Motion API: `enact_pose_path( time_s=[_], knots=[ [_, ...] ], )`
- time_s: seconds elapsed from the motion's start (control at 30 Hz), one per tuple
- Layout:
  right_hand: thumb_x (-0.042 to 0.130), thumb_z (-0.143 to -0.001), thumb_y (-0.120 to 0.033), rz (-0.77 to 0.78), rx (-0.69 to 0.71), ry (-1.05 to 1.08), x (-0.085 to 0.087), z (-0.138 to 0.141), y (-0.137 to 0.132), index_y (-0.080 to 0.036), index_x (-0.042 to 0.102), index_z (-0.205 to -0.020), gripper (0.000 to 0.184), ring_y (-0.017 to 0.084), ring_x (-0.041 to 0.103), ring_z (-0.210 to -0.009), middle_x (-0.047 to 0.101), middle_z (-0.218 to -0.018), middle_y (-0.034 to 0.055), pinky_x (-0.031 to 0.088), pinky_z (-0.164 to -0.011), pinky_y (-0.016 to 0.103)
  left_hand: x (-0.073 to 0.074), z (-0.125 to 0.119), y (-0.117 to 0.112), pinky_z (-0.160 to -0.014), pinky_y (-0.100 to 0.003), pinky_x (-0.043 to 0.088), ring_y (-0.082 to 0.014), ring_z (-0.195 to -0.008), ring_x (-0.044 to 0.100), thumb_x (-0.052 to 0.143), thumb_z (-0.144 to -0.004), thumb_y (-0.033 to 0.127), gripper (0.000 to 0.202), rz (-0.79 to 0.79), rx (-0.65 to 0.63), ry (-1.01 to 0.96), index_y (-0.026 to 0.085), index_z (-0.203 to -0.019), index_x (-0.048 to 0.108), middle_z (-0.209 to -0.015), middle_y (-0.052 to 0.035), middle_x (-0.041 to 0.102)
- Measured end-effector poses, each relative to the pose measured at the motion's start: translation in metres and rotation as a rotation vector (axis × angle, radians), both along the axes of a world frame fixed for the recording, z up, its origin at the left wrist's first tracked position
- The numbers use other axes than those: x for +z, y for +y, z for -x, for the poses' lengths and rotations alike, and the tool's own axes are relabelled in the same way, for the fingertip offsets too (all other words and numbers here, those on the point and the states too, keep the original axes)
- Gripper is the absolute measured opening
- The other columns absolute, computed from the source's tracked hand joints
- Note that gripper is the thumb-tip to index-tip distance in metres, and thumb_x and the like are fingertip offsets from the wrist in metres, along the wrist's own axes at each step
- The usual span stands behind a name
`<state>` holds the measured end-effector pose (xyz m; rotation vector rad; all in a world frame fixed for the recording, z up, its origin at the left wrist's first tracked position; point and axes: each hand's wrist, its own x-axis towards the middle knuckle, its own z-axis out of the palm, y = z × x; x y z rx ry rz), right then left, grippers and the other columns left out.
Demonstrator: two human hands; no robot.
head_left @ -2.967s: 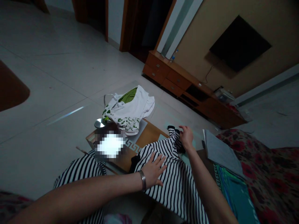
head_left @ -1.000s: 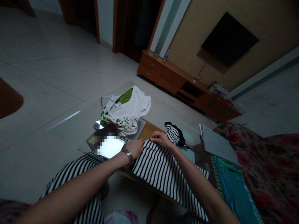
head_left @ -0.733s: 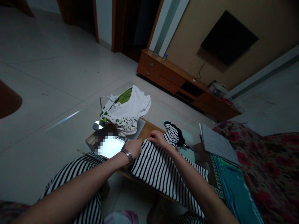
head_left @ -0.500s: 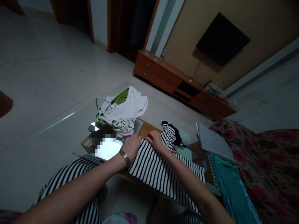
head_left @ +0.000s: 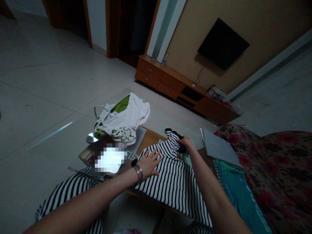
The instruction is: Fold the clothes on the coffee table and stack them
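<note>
Striped garment (head_left: pixel 175 182), black and white, lies spread across the near edge of a low wooden table (head_left: pixel 149 140) and hangs off it toward six o'clock. The person's left hand (head_left: pixel 148 162) rests flat on the cloth at its ten o'clock corner, fingers spread and gripping nothing, with a metal bangle (head_left: pixel 138 172) on the wrist. The right hand (head_left: pixel 184 142) is at the striped garment's twelve o'clock end, fingers closed on a bunched, darker part of the fabric.

At ten o'clock from the left hand, a white garment with green print (head_left: pixel 122 118) sits heaped on the table's far corner. A round metal object (head_left: pixel 92 137) lies just beside it at its seven o'clock. A bright patch (head_left: pixel 109 159) at nine o'clock from the left hand is blurred and cannot be made out.

At three o'clock from the right hand, a folded grey cloth (head_left: pixel 218 148) lies on a teal cloth (head_left: pixel 234 191), next to a red floral sofa (head_left: pixel 273 169). Across the pale tiled floor (head_left: pixel 48 84), at twelve o'clock, a long wooden cabinet (head_left: pixel 182 87) stands against the wall under a dark wall-mounted television (head_left: pixel 223 44).
</note>
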<state>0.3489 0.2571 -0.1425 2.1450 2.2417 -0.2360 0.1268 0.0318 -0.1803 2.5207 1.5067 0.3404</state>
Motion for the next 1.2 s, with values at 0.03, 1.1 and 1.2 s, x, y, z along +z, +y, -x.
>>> enact_pose_path(
  time_s=[0.03, 1.1, 1.2],
  knots=[
    [0.070, -0.070, -0.036, 0.029, 0.002, 0.001, 0.000, -0.008, 0.000, -0.013, 0.068, -0.100, 0.038, 0.023, 0.064, -0.080, 0.069, -0.090, 0.0136, 0.046, -0.066, 0.028, -0.001, -0.001, 0.001, -0.112, -0.054, 0.017, -0.0311, -0.141, 0.019, 0.060, -0.079, 0.057, 0.070, 0.005, 0.000, 0.006, 0.023, -0.138, 0.043, -0.152, -0.0107, 0.028],
    [0.034, -0.084, -0.036, -0.211, -0.102, 0.418, 0.040, -0.072, 0.009, -0.009, 0.065, -0.092, 0.042, 0.016, 0.059, -0.077, 0.067, -0.086, 0.0082, 0.043, -0.063, 0.022, 0.001, -0.012, 0.011, -0.111, -0.059, 0.015, -0.0343, -0.141, 0.017, 0.058, -0.083, 0.051, 0.065, 0.010, 0.022, 0.083, 0.026, -0.140, 0.041, -0.153, -0.0099, 0.023],
    [0.043, -0.082, -0.036, -0.123, -0.065, 0.425, 0.036, -0.079, -0.002, -0.011, 0.066, -0.087, 0.034, 0.014, 0.059, -0.069, 0.067, -0.078, 0.0049, 0.043, -0.061, 0.022, 0.003, -0.012, 0.011, -0.111, -0.058, 0.015, -0.0341, -0.141, 0.017, 0.058, -0.083, 0.051, 0.064, 0.022, 0.018, 0.077, 0.026, -0.140, 0.042, -0.153, -0.0100, 0.024]
  ],
)
